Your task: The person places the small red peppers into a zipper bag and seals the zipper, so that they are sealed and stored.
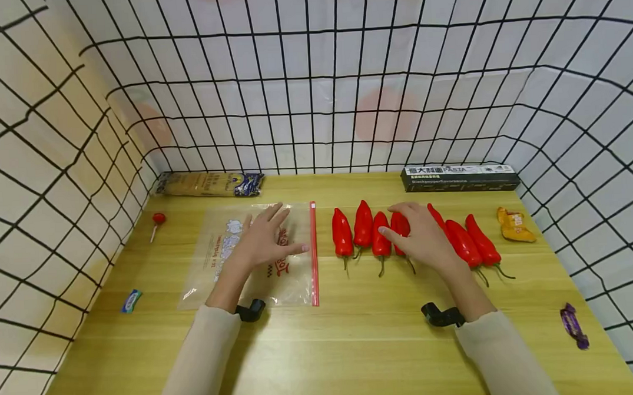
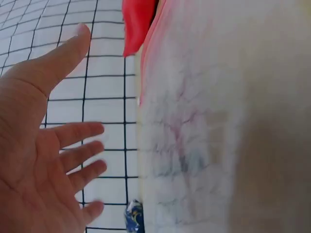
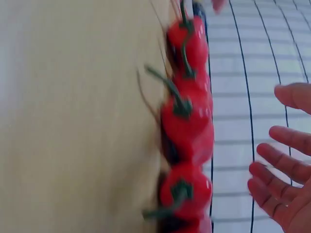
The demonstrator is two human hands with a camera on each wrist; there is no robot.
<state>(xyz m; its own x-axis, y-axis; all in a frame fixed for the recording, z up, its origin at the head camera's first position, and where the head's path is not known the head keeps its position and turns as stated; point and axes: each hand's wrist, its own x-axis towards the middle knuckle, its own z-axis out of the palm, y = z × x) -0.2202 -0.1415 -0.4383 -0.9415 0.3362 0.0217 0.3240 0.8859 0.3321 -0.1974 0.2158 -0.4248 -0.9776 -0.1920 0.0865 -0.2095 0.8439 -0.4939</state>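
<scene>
In the head view my left hand point(image 1: 262, 241) hovers over a clear zip bag point(image 1: 299, 281) with a red zip strip, lying flat on the wooden table. Its fingers are spread and nothing is in them, as the left hand point(image 2: 39, 150) in the left wrist view also shows. To the right of the bag, several red peppers point(image 1: 342, 234) with green stems lie in a row. Above them is my right hand point(image 1: 421, 240), partly covering some of the row. The right wrist view shows this hand point(image 3: 291, 179) with relaxed, extended fingers, apart from the peppers point(image 3: 189, 124).
A pasta packet point(image 1: 204, 184) and a black pasta box point(image 1: 459, 182) lie along the back. At left are a red lollipop point(image 1: 159, 218) and a small blue-green wrapper point(image 1: 132, 301). A yellow packet point(image 1: 515, 225) and a purple candy point(image 1: 574, 326) lie at right. Black-gridded white sheets surround the table.
</scene>
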